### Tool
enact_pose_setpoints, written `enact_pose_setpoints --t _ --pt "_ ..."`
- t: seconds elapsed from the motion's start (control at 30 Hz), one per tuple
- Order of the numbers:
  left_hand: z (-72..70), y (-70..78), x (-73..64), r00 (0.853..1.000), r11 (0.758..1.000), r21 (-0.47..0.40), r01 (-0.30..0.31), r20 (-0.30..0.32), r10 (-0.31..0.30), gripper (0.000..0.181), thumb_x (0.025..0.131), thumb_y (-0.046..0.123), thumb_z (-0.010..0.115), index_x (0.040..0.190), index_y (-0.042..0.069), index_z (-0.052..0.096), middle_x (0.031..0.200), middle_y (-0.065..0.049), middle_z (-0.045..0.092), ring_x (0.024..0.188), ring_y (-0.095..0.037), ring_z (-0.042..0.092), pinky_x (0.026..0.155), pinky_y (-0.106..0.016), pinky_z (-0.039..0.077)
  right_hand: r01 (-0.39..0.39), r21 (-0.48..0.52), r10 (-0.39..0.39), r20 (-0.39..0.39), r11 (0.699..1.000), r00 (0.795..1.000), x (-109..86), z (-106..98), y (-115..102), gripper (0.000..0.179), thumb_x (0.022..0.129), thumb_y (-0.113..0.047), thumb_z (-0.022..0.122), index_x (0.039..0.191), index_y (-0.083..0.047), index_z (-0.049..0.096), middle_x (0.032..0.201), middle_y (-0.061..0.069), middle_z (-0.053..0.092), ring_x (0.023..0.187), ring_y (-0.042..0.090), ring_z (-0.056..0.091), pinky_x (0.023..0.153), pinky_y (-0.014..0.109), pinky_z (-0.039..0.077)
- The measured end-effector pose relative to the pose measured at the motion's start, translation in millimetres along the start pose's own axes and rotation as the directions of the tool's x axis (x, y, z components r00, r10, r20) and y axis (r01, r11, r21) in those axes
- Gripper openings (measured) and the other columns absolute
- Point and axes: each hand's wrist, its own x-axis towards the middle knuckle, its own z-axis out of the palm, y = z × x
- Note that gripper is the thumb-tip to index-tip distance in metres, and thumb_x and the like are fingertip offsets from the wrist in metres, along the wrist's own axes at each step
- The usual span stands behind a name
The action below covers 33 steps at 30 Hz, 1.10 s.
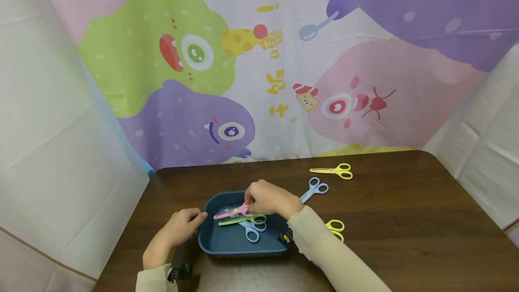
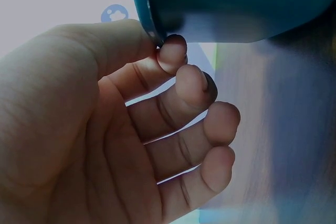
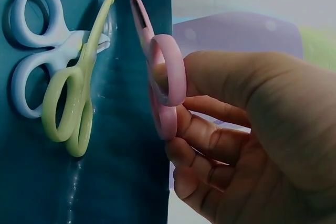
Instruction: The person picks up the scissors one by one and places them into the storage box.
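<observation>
Pink scissors (image 3: 170, 72) are pinched by the handles between the thumb and fingers of my right hand (image 1: 267, 198), over the dark blue bin (image 1: 243, 253). Their blades point left in the head view. Inside the bin lie green scissors (image 3: 79, 87) across light blue scissors (image 3: 39, 45). At the bin's left rim, my left hand (image 1: 180, 227) pinches the edge between thumb and index finger; its other fingers (image 2: 181, 150) are loosely bent outside the wall.
On the brown table (image 1: 405, 220), right of the bin, lie yellow scissors (image 1: 332, 171) at the back and blue scissors (image 1: 315, 188) nearer. A second yellow pair (image 1: 335, 226) is partly hidden behind the right sleeve. A patterned cloth (image 1: 259, 80) hangs behind.
</observation>
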Motion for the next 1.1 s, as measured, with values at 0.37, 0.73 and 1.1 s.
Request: enact_pose_setpoints --t 0.37,0.73,1.1 --pt "0.5 0.0 1.2 1.0 1.0 -0.008 -0.002 0.002 0.002 0.035 0.107 0.027 0.056 0.076 0.01 0.053 0.067 -0.001 0.051 0.061 -0.017 0.051 0.059 -0.032 0.041 0.028 0.033 -0.028 0.009 0.999 1.0 0.5 -1 2 0.02 0.099 -0.015 0.068 0.113 -0.003 0.076 0.089 0.0 0.069 0.07 0.008 0.056 0.071 0.023 0.051" --pt "-0.2 -1.2 0.2 1.0 1.0 0.0 0.006 0.004 -0.006 0.036 0.107 0.026 0.056 0.075 0.01 0.052 0.066 -0.002 0.052 0.06 -0.017 0.051 0.059 -0.032 0.041 0.115 0.056 -0.113 -0.036 0.992 0.993 -18.8 -11 4 0.026 0.1 -0.02 0.068 0.122 -0.007 0.072 0.103 0.004 0.071 0.09 0.014 0.064 0.083 0.028 0.054" --pt "0.5 0.0 0.4 1.0 1.0 0.009 -0.005 0.001 0.005 0.036 0.107 0.026 0.056 0.075 0.01 0.052 0.066 -0.002 0.052 0.06 -0.017 0.051 0.059 -0.032 0.041 0.12 -0.003 -0.12 -0.12 0.993 0.986 -44.3 -18 18 0.037 0.098 -0.025 0.071 0.129 -0.005 0.068 0.118 0.01 0.069 0.111 0.026 0.065 0.097 0.043 0.054"
